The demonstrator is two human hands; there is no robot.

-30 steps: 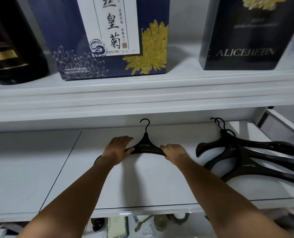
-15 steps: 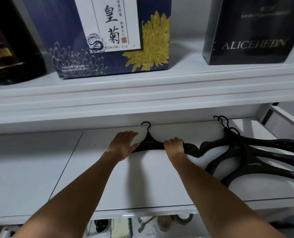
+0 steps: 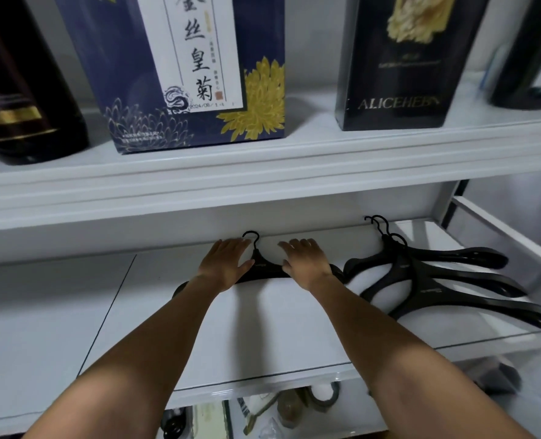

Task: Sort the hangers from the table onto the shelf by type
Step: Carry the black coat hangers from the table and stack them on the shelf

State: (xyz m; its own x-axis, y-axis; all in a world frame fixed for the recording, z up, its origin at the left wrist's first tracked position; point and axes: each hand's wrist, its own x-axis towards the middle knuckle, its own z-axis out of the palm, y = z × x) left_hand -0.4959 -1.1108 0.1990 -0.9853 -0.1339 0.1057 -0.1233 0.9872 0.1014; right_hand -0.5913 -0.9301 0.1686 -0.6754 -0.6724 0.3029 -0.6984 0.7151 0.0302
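Note:
A black hanger lies flat on the white lower shelf, its hook pointing to the back wall. My left hand lies over its left arm with straight fingers, thumb by the neck. My right hand rests flat over its right arm, fingers stretched toward the back. Both arms of the hanger are mostly hidden under my hands. To the right lies a pile of three black hangers, fanned out, hooks together at the back.
The upper shelf holds a blue box with yellow flowers, a black ALICEHEBN box and dark bottles at the left. A white side frame bounds the lower shelf on the right. Cluttered items show below the shelf edge.
Both hands pushed the single hanger deeper into the shelf. My right hand's curled grip has opened flat, and my left fingers now lie straight over the hanger.

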